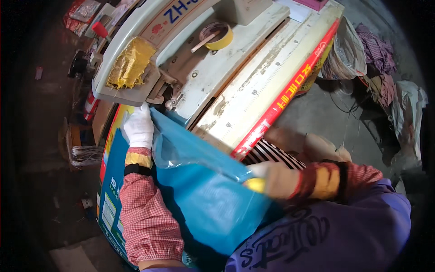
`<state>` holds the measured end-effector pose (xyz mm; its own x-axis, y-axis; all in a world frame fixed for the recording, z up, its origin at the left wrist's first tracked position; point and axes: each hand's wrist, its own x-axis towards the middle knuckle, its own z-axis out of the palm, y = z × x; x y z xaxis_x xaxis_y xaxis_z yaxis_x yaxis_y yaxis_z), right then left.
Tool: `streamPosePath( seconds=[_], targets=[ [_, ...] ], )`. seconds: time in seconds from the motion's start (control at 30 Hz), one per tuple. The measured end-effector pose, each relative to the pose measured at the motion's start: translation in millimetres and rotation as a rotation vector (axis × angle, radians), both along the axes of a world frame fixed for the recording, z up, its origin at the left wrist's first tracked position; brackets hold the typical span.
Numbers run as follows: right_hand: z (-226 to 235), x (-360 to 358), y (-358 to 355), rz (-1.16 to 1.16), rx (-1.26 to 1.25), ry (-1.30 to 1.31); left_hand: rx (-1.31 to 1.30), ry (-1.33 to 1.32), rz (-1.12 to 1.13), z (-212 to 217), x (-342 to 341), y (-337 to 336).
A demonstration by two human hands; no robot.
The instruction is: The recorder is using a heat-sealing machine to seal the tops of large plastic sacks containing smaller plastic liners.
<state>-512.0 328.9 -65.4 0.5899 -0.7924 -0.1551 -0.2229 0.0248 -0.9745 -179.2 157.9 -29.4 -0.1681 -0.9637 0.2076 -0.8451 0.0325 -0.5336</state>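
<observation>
A glossy blue plastic sheet or bag (213,204) spreads across my lap, its far corner running up to the sewing machine (183,97). At that corner is my left hand (138,129) in a white glove, closed on the plastic just below the machine head; its fingertips are partly hidden there. My right hand (272,179), smeared by motion, grips the plastic's right edge. Something yellow covers part of its fingers. More printed blue-green plastic (113,204) hangs on the left, under my left forearm.
A yellow tape roll (222,41) lies on the machine bed beside a white table strip with a red-edged ruler tape (290,93). Gold cloth (131,63) is stuck on the machine head. At right stand a white sack (344,52) and checked cloth (376,47); wires (86,155) lie left.
</observation>
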Motion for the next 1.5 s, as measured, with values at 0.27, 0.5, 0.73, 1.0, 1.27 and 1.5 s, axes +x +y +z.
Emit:
streamPosePath(
  seconds=[0.27,0.5,0.73,1.0,1.27,1.5],
  targets=[
    [-15,-4,-16,-0.119,0.432,-0.067,-0.228,0.325,-0.467,-14,34,-11],
    [27,2,-17,-0.223,0.044,0.118,-0.111,0.455,-0.506,-22,60,-35],
    [50,0,-24,-0.003,-0.220,0.536,0.011,0.597,-0.431,-7,49,-15],
    [62,7,-28,0.126,0.115,0.761,0.161,0.819,-0.118,-3,52,10],
    [54,30,-27,-0.114,0.300,0.908,0.198,0.534,-0.265,16,5,7],
    [20,148,-66,-0.701,-0.148,1.186,-0.033,0.577,-0.071,53,86,-72]
  ],
)
